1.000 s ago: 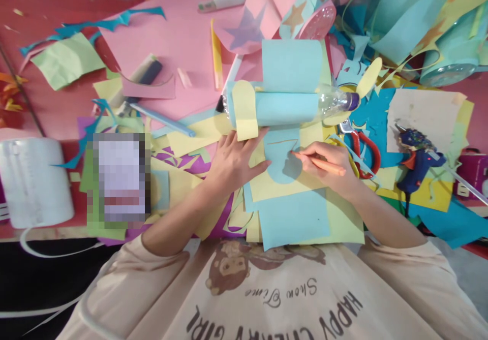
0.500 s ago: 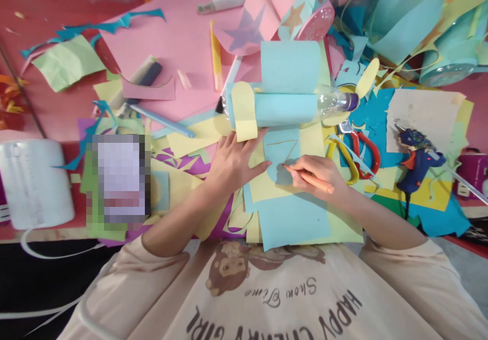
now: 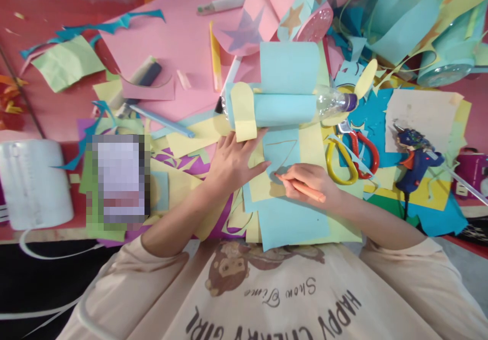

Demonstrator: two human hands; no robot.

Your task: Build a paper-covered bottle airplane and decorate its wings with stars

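An orange marker [image 3: 307, 189] is gripped in my right hand [image 3: 310, 180], its tip on a small light blue paper piece [image 3: 280, 149]. A thin orange-brown line bends across that piece like a "7". My left hand [image 3: 233, 163] lies flat with fingers spread, thumb near the blue piece's left edge, on yellow paper [image 3: 259, 190]. Just beyond the fingers lies a clear plastic bottle [image 3: 330, 101] on its side, wrapped in light blue paper [image 3: 285, 109] with a yellow strip [image 3: 244, 111] around it. Below the yellow paper sits a larger light blue sheet [image 3: 293, 223].
Red-and-yellow scissors [image 3: 368, 154] lie right of my right hand. Further right rests a blue hot glue gun [image 3: 417, 170]. A blurred phone [image 3: 120, 177] and a white device [image 3: 36, 182] are at left. Paper scraps and a blue marker [image 3: 163, 120] are scattered around.
My right hand has moved a little left and toward me with the marker, and the drawn line is longer. My left hand stays in place.
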